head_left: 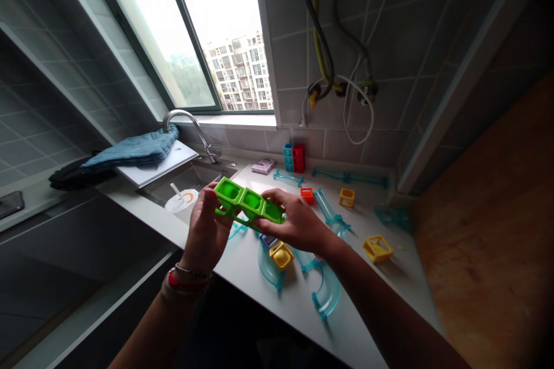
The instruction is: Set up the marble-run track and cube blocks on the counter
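A row of joined green toy blocks (252, 200) with hollow openings is held above the counter, tilted down to the right. My left hand (205, 222) grips its left end, thumb on the near side. Around the right end, my right hand (296, 219) is closed, fingers over the top and thumb beneath. Below the hands lie a yellow block (281, 255), a purple block (267, 239) partly behind it, and clear blue curved track pieces (269, 270). Another curved track (329, 294) lies near the counter's front edge.
Yellow blocks (378, 248), a small red block (307, 195) and a straight blue track (325, 206) lie to the right. Red blocks (298, 158) and blue blocks (288, 157) stand by the wall. Left are the sink (203, 176), faucet (190, 118) and a white box (158, 166) under blue cloth.
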Tool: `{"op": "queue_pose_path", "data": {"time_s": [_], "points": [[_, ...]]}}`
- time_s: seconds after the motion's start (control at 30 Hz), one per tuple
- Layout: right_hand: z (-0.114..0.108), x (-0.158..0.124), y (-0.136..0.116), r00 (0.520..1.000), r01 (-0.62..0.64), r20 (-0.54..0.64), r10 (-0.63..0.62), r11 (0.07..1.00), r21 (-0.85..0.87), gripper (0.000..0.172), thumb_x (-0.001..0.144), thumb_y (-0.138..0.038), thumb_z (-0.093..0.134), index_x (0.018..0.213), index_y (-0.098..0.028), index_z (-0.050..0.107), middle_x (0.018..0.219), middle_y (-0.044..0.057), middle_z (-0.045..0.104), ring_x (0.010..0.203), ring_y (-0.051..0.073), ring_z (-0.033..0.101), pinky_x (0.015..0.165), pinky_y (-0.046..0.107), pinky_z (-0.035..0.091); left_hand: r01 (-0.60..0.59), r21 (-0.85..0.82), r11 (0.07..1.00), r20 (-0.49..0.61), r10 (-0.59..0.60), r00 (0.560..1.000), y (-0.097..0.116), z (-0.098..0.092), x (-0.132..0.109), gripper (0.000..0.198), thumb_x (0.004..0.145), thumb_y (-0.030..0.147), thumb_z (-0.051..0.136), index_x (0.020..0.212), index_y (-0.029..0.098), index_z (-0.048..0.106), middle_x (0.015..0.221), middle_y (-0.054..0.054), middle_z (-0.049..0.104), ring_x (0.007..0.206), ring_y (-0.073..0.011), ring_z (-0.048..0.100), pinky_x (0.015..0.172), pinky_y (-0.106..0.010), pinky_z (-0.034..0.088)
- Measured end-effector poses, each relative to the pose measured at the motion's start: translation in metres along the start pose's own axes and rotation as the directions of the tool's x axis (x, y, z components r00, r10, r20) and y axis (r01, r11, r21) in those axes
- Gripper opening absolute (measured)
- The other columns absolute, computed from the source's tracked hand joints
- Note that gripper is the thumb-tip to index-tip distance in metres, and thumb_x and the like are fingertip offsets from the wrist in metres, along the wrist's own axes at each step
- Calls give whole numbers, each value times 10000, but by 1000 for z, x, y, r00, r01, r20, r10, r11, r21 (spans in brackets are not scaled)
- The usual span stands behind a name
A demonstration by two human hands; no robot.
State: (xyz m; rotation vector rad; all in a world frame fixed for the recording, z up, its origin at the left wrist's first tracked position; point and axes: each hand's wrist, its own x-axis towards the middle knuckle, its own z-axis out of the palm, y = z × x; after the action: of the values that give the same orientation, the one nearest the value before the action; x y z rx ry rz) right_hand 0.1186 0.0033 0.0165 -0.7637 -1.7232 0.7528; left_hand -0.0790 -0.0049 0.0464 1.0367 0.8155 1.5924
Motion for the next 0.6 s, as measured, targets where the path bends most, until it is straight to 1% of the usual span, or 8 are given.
{"op": "queue_pose_path", "data": {"time_s": [0.07,0.13,0.27,0.33,0.43,0.5,0.6], "points": [[2,0,3,1000,-1,2,1,1000,-3,414,797,-413,845,1167,-253,750,895,-3,762,751,181,702,676,269,537,8,2,1000,-13,-8,1000,-2,-1,0,473,830,610,798,1103,248,661,1043,-16,724,1064,-240,727,927,-364,619],[4,0,5,1000,-15,23,15,1000,-1,395,811,-431,834,1154,-250,759,883,-2,760,749,184,704,669,271,529,16,9,1000,-41,-16,999,-4,-2,-1,517,820,640,789,1102,228,657,1058,-44,741,1111,-277,725,931,-384,618],[5,0,5,989,-105,98,107,994,-22,378,841,-449,803,1150,-238,752,886,5,744,766,187,680,689,285,504,13,38,999,-53,-11,999,-7,-3,-1,566,801,659,791,1104,210,627,1082,-86,768,1163,-320,720,952,-426,611],[3,0,4,979,-145,141,148,989,-33,415,839,-462,804,1173,-227,735,900,13,737,787,184,666,711,287,491,-21,45,999,-44,23,999,-9,-3,-1,566,804,645,797,1111,214,599,1068,-93,778,1149,-322,733,960,-451,607],[0,1,3,967,-168,184,178,983,-67,468,827,-475,811,1202,-213,714,913,19,731,802,176,651,726,281,469,-65,47,997,-21,66,998,-12,-7,0,532,828,604,801,1114,224,564,1037,-89,789,1112,-310,756,970,-476,601],[-1,2,2,963,-164,198,181,981,-100,467,831,-469,807,1206,-208,713,914,18,726,801,172,645,720,275,456,-69,55,996,-3,69,998,-13,-11,1,517,827,574,818,1107,228,554,1006,-77,794,1090,-301,768,973,-480,600],[-4,3,2,960,-142,222,169,981,-134,467,829,-448,810,1216,-203,721,961,31,733,820,177,651,714,270,453,-51,90,995,12,50,999,-12,-17,2,545,788,565,855,1087,227,548,961,-71,799,1063,-301,778,944,-465,615]]}}
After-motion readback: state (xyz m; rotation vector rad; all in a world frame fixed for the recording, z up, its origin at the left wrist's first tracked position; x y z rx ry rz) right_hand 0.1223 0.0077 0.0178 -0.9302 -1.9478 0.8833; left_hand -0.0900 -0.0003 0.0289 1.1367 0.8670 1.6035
